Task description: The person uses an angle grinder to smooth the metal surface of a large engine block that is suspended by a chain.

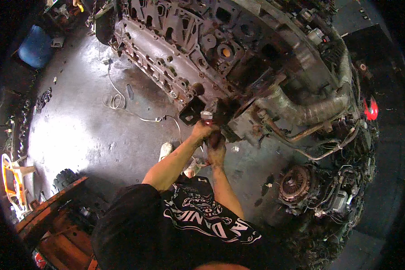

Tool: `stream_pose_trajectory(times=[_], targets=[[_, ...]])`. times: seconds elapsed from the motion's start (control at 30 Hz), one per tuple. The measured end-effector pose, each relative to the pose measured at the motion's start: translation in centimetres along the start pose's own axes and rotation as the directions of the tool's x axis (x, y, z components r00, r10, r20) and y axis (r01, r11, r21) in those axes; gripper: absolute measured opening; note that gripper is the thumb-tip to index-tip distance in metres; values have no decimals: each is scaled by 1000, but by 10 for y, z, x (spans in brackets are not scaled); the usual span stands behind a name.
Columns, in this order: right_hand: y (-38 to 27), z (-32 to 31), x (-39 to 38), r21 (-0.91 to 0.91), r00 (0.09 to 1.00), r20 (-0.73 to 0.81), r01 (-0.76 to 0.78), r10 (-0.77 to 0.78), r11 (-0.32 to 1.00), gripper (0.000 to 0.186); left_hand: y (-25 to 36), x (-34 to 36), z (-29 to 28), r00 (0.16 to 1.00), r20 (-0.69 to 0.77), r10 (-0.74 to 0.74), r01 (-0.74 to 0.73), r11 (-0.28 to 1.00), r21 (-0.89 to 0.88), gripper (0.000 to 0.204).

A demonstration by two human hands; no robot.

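A large grimy engine block (166,49) fills the upper middle, tilted across the view. At its near corner, my left hand (203,130) is closed round a tool with a silvery head and a red band (207,117). The tool's head points at a dark bracket (193,111) on the engine; whether it touches is not clear. My right hand (216,152) is closed just below and beside the left, on a dark part that looks like the same tool's handle. Its fingers are partly in shadow, and the tool's exact kind is hidden by the hands.
A thick ribbed pipe (297,108) and hoses run along the engine's right side. A round clutch-like part (297,182) lies on the floor at right. A white cord (117,96) trails across the grey floor. A rusty orange metal frame (60,216) stands at lower left.
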State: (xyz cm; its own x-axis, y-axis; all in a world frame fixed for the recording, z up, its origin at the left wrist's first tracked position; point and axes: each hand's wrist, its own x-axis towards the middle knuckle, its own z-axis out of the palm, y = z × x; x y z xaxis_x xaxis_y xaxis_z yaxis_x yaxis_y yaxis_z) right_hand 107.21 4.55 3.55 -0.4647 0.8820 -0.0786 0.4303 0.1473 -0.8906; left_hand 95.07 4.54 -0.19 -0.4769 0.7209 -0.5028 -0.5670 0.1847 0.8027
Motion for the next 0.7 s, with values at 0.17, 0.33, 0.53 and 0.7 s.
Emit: stream_pose_trajectory(times=[0.17,0.33,0.53,0.7], targets=[[17,-9,9,129,999,35,14,-19,991,51,27,-23,12,999,-41,29,-19,974,227,32],[-20,-17,16,112,993,117,-8,-5,994,72,44,-24,8,999,-39,-3,12,972,234,31],[-80,-17,16,75,990,4,137,-138,988,64,52,-2,3,989,148,4,1,999,-34,26],[-88,-20,23,-98,941,-82,321,-329,942,57,50,23,5,970,242,-27,36,999,-29,26]])
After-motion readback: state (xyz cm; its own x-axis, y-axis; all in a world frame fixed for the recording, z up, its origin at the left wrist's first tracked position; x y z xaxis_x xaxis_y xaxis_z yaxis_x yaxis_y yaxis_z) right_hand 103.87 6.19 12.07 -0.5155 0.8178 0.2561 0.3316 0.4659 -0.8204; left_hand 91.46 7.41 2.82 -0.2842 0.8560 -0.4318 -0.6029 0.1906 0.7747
